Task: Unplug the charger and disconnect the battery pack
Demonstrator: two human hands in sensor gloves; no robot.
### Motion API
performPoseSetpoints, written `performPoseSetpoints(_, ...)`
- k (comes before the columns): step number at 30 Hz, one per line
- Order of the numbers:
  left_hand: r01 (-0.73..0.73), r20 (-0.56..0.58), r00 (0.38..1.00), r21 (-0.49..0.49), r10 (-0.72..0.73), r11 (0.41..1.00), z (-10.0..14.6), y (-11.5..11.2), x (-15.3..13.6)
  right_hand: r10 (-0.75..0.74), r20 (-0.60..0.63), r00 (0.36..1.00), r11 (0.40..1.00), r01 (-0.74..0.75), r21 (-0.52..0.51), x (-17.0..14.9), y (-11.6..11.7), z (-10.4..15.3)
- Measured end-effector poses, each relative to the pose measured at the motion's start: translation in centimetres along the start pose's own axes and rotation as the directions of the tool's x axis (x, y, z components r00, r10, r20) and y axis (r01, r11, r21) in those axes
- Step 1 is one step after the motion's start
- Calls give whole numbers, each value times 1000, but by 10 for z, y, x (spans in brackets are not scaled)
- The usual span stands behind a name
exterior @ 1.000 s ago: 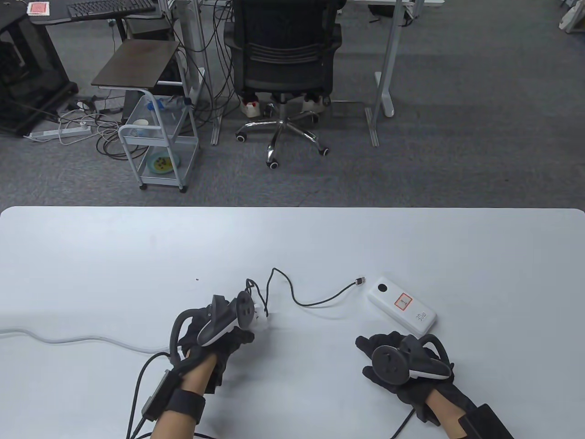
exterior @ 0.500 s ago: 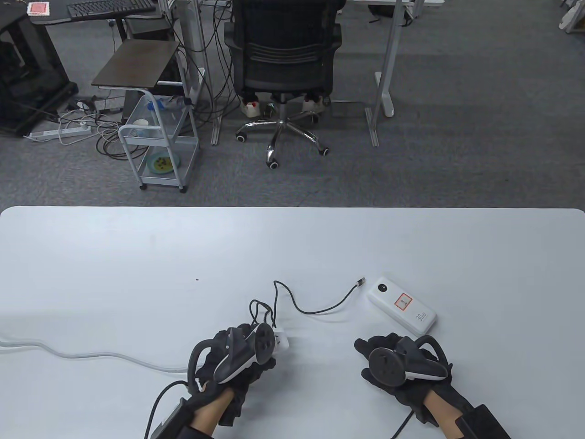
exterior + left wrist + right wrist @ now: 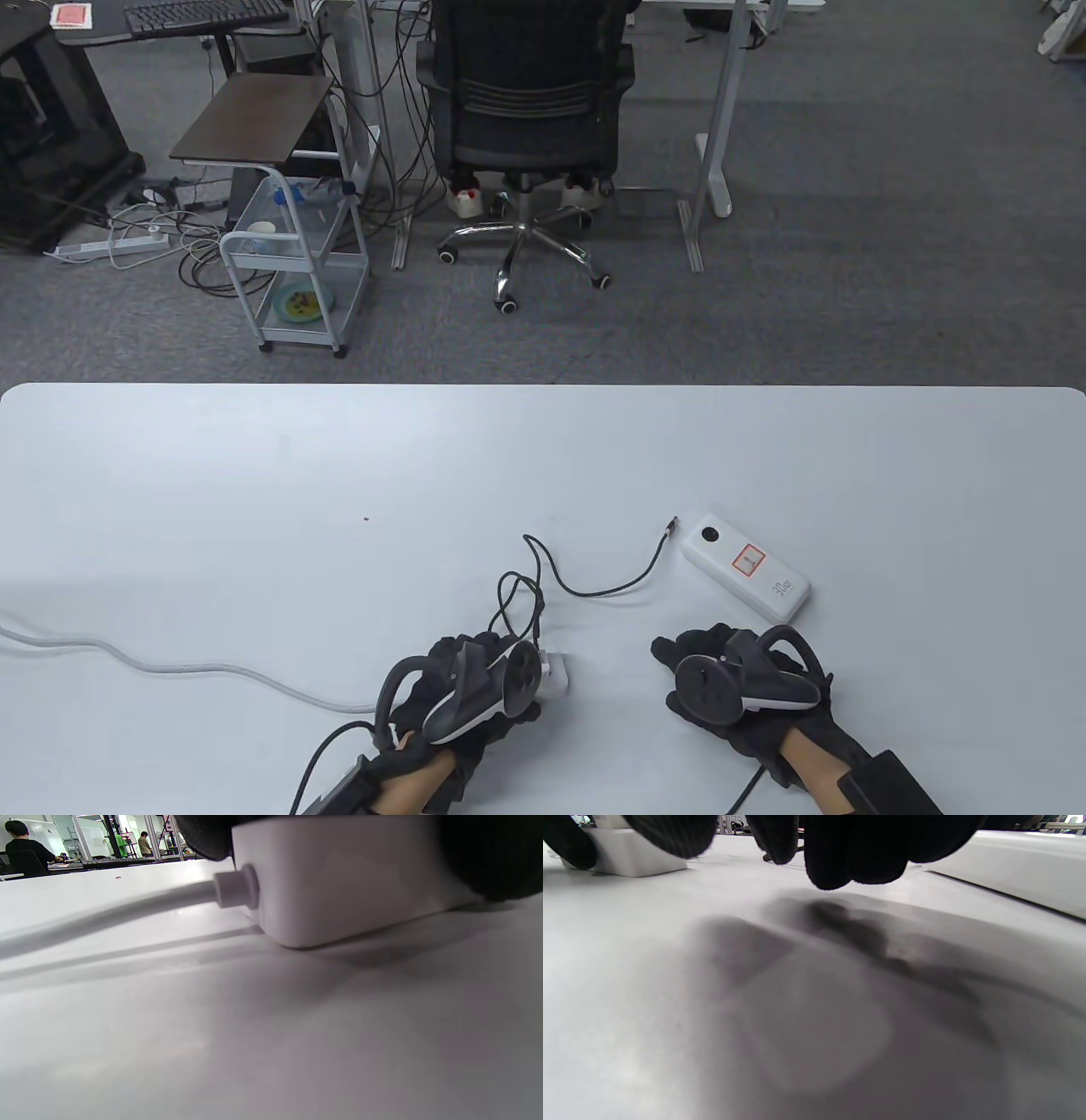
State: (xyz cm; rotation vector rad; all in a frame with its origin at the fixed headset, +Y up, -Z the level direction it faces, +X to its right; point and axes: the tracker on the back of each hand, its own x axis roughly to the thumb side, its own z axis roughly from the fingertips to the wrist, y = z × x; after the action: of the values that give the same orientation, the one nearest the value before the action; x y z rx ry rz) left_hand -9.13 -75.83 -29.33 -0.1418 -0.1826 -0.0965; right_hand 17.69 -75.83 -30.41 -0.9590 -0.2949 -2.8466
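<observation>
Both hands sit low in frame: our left hand (image 3: 462, 692) grips the white charger (image 3: 556, 671); our right hand (image 3: 734, 688) rests open, lower left of the battery pack (image 3: 747, 577).

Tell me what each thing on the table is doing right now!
battery pack: lying flat, nothing plugged in.
black cable: loose, its plug end lies free beside the battery pack.
white box: on the table, under the left hand.
right hand: resting, holding nothing.
</observation>
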Motion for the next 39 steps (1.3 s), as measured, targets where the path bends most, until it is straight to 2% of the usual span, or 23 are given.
performPoseSetpoints(6,67,-6,998,7,-67,998,3,1,5,22,3,1000,1000,-22,11,4,3,-2)
performPoseSetpoints(11,59,5,998,-9,-59,998,5,3,2,5,2,1000,1000,-5,2,3,2,-1)
performPoseSetpoints(17,-103,15,994,-41,104,994,11,15,-12,-5,24,1000,1000,6,-23,7,-1,0)
performPoseSetpoints(21,-35,-5,999,-21,35,999,15,18,-17,12,30,999,1000,-11,-21,11,-1,0)
performPoseSetpoints(39,-46,-18,999,1,46,999,15,18,-20,11,73,997,1000,-9,-22,26,2,-4)
